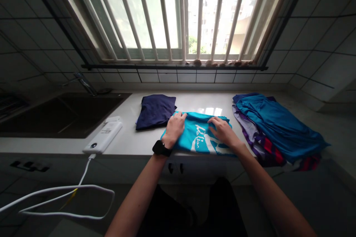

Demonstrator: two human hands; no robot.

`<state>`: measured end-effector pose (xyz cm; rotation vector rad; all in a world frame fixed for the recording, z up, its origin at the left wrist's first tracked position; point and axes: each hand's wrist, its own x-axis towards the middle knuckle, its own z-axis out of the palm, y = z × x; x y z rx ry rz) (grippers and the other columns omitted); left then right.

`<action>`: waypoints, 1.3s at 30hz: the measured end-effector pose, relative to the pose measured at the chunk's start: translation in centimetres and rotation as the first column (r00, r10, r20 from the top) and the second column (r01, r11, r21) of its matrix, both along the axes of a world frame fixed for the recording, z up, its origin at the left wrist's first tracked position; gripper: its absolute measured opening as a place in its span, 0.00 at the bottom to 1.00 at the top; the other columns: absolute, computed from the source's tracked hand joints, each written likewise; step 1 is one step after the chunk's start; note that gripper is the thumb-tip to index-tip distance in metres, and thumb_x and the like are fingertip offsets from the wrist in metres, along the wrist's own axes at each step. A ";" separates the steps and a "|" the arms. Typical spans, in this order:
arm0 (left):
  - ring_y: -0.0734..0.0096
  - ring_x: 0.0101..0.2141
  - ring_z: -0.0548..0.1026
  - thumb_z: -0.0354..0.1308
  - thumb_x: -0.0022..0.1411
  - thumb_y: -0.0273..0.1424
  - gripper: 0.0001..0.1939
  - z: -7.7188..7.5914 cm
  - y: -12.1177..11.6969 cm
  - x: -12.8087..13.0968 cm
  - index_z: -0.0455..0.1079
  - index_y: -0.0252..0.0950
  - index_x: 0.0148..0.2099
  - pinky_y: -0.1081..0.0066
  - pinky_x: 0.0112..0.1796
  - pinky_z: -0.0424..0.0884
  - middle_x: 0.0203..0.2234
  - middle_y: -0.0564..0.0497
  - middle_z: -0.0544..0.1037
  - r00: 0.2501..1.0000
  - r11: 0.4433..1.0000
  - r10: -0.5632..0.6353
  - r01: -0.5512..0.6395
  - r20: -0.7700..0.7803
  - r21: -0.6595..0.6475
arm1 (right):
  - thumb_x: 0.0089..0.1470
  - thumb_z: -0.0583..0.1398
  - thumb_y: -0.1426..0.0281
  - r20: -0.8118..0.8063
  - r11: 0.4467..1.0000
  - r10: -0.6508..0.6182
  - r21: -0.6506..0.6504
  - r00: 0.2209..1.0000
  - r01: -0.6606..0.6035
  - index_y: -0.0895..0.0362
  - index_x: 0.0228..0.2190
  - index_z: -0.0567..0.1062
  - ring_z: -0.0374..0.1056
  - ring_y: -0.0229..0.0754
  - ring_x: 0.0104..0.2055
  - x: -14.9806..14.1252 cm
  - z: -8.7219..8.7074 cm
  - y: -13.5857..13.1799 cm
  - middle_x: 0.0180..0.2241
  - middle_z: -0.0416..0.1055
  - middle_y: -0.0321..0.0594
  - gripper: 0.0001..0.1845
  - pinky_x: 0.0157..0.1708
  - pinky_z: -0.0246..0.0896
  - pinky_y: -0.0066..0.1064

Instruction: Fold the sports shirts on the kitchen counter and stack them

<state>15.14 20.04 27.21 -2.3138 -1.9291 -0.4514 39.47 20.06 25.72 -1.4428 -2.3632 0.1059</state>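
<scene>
Turquoise shirt [198, 135] is lying folded on the white bench [125, 133], while the left hand [174, 129] and right hand [224, 131] are pressing on it, each grip spreading flat, pinching nothing.

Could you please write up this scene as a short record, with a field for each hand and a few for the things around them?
left hand: lying flat on a turquoise shirt with white lettering
right hand: on the same shirt, fingers slightly curled
left wrist: black smartwatch
beside the shirt: folded navy garment; pile of blue and purple clothes
surface: white countertop
also on view: white power bank; dark sink
</scene>
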 end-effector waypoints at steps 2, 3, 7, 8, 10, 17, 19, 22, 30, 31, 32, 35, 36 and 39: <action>0.53 0.55 0.75 0.51 0.72 0.27 0.20 -1.4 0.1 -0.4 0.72 0.36 0.62 0.59 0.55 0.71 0.57 0.38 0.76 0.998 0.996 -0.043 0.040 -0.035 -0.079 | 0.68 0.55 0.63 0.070 0.997 -0.015 -0.072 0.997 0.020 0.61 0.61 0.71 0.58 0.54 0.70 0.1 -0.9 0.2 0.68 0.64 0.53 0.25 0.68 0.52 0.43; 0.52 0.58 0.73 0.50 0.73 0.29 0.21 -1.9 0.2 -0.6 0.71 0.36 0.64 0.58 0.57 0.70 0.60 0.38 0.74 0.998 0.996 -0.035 0.031 -0.047 -0.085 | 0.69 0.54 0.60 0.104 0.994 -0.051 -0.092 0.993 0.060 0.62 0.64 0.68 0.52 0.54 0.73 0.0 -1.3 0.4 0.71 0.58 0.54 0.29 0.70 0.46 0.45; 0.49 0.66 0.66 0.46 0.75 0.33 0.25 -2.7 -0.2 -0.6 0.67 0.30 0.68 0.57 0.64 0.64 0.67 0.34 0.68 0.995 0.994 0.016 -0.026 -0.099 -0.107 | 0.71 0.48 0.56 0.187 0.966 -0.209 -0.114 0.960 0.233 0.59 0.69 0.63 0.40 0.54 0.77 0.0 -2.0 1.6 0.75 0.46 0.51 0.33 0.73 0.34 0.53; 0.48 0.66 0.66 0.47 0.75 0.33 0.26 -2.7 -0.7 -0.4 0.67 0.30 0.69 0.56 0.63 0.64 0.67 0.33 0.68 0.993 0.992 0.023 -0.037 -0.113 -0.124 | 0.71 0.47 0.56 0.196 0.954 -0.251 -0.117 0.948 0.276 0.58 0.69 0.63 0.39 0.55 0.77 0.0 -2.0 1.9 0.76 0.45 0.51 0.33 0.72 0.34 0.55; 0.45 0.66 0.66 0.49 0.74 0.37 0.27 -2.7 -2.1 0.4 0.66 0.31 0.69 0.54 0.62 0.65 0.66 0.32 0.68 0.992 0.989 0.041 -0.057 -0.119 -0.134 | 0.71 0.46 0.54 0.208 0.926 -0.333 -0.114 0.920 0.361 0.57 0.69 0.63 0.42 0.56 0.76 0.1 -1.9 2.5 0.75 0.46 0.52 0.34 0.70 0.40 0.54; 0.41 0.69 0.60 0.50 0.72 0.35 0.28 -3.5 -3.2 1.2 0.64 0.38 0.71 0.44 0.64 0.61 0.69 0.35 0.65 0.998 0.983 -0.011 0.000 -0.056 -0.185 | 0.70 0.50 0.54 0.314 0.888 -0.425 -0.034 0.849 0.458 0.63 0.53 0.79 0.70 0.62 0.58 1.0 0.9 3.7 0.55 0.75 0.63 0.30 0.56 0.59 0.47; 0.44 0.68 0.63 0.49 0.70 0.27 0.26 -3.0 -1.3 0.4 0.69 0.39 0.68 0.47 0.64 0.62 0.67 0.37 0.68 0.998 0.984 -0.056 0.051 -0.025 -0.173 | 0.69 0.50 0.51 0.313 0.901 -0.363 -0.121 0.878 0.416 0.63 0.41 0.84 0.75 0.60 0.51 1.6 1.9 4.3 0.46 0.80 0.62 0.32 0.51 0.62 0.43; 0.49 0.64 0.68 0.50 0.69 0.23 0.21 -2.2 1.8 -0.9 0.80 0.39 0.55 0.53 0.63 0.64 0.61 0.40 0.75 0.992 0.985 -0.125 0.127 0.024 -0.119 | 0.69 0.50 0.51 0.144 0.941 -0.220 -0.228 0.965 0.249 0.58 0.27 0.81 0.78 0.52 0.41 2.6 2.0 5.2 0.36 0.81 0.55 0.32 0.45 0.65 0.37; 0.55 0.50 0.74 0.54 0.67 0.21 0.16 -2.9 4.1 -2.3 0.83 0.40 0.43 0.59 0.50 0.72 0.48 0.43 0.80 0.985 0.985 -0.150 0.143 0.081 0.092 | 0.52 0.65 0.69 -0.420 0.977 0.188 -0.009 0.888 -0.212 0.52 0.48 0.80 0.74 0.48 0.50 4.1 -3.3 6.9 0.49 0.78 0.43 0.20 0.48 0.71 0.36; 0.55 0.49 0.74 0.54 0.67 0.20 0.17 -3.0 4.1 -2.5 0.83 0.40 0.41 0.58 0.49 0.72 0.47 0.43 0.80 0.988 0.987 -0.129 0.119 0.083 0.111 | 0.52 0.63 0.72 -0.425 0.979 0.181 -0.011 0.887 -0.205 0.52 0.47 0.81 0.75 0.47 0.49 4.2 -3.6 7.1 0.48 0.79 0.43 0.19 0.49 0.71 0.37; 0.55 0.48 0.74 0.53 0.67 0.20 0.17 -3.1 4.1 -2.7 0.83 0.41 0.40 0.58 0.48 0.72 0.45 0.43 0.79 0.991 0.988 -0.099 0.087 0.095 0.125 | 0.51 0.61 0.74 -0.416 0.982 0.168 -0.013 0.894 -0.190 0.52 0.43 0.83 0.76 0.47 0.47 4.4 -3.8 7.3 0.46 0.80 0.42 0.18 0.49 0.71 0.38; 0.54 0.47 0.74 0.52 0.65 0.18 0.19 -3.2 4.1 -3.2 0.82 0.40 0.38 0.58 0.47 0.73 0.44 0.42 0.78 0.985 0.992 -0.010 -0.012 0.174 0.125 | 0.47 0.59 0.80 -0.344 0.993 0.108 -0.003 0.933 -0.117 0.52 0.29 0.85 0.77 0.48 0.44 4.8 -3.6 7.5 0.39 0.81 0.42 0.16 0.52 0.71 0.40; 0.54 0.47 0.74 0.51 0.64 0.17 0.19 -3.3 4.2 -3.2 0.82 0.40 0.38 0.57 0.48 0.73 0.45 0.42 0.78 0.979 0.992 -0.001 -0.025 0.205 0.125 | 0.46 0.59 0.80 -0.326 0.996 0.090 0.011 0.941 -0.091 0.52 0.26 0.85 0.77 0.49 0.44 4.9 -3.4 7.4 0.39 0.82 0.42 0.17 0.53 0.71 0.40; 0.57 0.50 0.75 0.50 0.60 0.15 0.21 -3.4 4.0 -3.4 0.80 0.38 0.43 0.58 0.53 0.74 0.48 0.43 0.78 0.945 0.985 -0.125 0.083 0.303 0.148 | 0.48 0.59 0.80 -0.355 0.993 0.111 0.069 0.928 -0.092 0.51 0.32 0.86 0.76 0.51 0.50 5.0 -2.8 6.8 0.45 0.82 0.42 0.18 0.57 0.69 0.44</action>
